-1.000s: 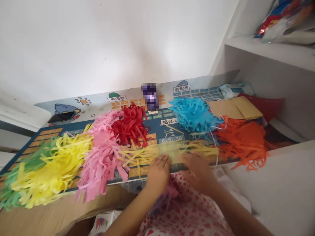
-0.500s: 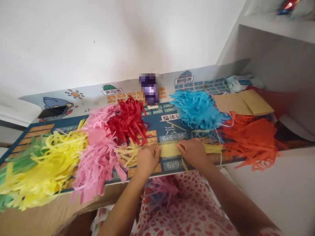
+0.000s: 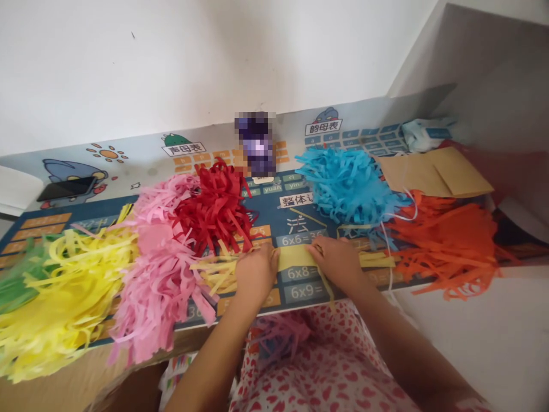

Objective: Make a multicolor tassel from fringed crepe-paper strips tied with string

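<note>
Pinching a fringed yellow paper strip on a blue printed chart board, left hand and right hand closed on it, its middle uncut; shredded red paper bunch and shredded blue paper bunch lying finished nearby.

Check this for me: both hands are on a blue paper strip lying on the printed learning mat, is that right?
Not quite, the strip's colour is wrong. The head view shows the left hand and right hand on a yellow paper strip, not a blue one. It does lie on the printed learning mat.
</note>
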Tool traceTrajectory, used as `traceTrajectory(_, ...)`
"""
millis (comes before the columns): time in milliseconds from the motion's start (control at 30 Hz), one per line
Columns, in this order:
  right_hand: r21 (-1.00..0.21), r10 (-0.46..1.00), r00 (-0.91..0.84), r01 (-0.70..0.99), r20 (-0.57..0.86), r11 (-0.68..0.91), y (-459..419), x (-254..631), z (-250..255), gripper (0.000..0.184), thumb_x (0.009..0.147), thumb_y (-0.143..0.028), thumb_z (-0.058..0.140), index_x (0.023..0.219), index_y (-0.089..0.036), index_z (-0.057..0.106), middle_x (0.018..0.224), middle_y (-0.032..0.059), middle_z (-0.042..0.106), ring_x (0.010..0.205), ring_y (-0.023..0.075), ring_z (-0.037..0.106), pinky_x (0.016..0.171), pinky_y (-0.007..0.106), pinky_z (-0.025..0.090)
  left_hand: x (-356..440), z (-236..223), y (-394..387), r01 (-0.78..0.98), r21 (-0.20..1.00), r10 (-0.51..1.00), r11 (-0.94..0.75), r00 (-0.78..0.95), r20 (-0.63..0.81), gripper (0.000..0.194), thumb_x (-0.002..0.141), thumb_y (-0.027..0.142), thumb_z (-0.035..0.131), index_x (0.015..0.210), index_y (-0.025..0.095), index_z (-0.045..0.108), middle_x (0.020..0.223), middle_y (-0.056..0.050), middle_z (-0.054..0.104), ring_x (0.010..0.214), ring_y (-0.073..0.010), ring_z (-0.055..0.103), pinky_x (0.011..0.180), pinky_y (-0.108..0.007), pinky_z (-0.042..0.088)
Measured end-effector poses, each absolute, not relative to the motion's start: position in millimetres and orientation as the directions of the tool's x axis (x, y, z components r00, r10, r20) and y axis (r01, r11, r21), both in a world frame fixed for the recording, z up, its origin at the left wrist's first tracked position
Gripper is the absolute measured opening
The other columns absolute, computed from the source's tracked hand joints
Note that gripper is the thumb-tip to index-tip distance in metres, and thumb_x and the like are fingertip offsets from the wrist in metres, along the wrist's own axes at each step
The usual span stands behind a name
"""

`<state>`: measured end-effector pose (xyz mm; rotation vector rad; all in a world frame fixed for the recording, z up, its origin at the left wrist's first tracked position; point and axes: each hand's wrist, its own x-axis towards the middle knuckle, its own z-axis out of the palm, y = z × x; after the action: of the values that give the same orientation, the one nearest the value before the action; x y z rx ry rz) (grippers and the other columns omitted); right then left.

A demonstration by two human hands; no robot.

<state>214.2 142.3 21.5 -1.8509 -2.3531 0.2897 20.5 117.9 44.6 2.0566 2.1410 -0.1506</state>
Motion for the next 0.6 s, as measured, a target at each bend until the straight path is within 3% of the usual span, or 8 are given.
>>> traceTrajectory(600, -0.244, 0.978, -0.21, 0.949, -0.004, 0.202, 142.6, 213.3, 20.1, 0.026, 0.094, -0.041, 0.052, 0.086, -0.021, 0.066, 0.088, 0.0044, 0.074, 0.079, 0.0195, 0.065, 0.073, 0.031, 0.032, 16.1, 52.9, 114.1, 1.0, 0.027, 0.983, 0.01, -0.005, -0.183, 0.027, 0.095, 0.036, 0.041, 0.099, 0.021, 0.064, 0.087, -0.009, 0.074, 0.083, -0.0235, 0.071, 0.077, -0.032, 0.043)
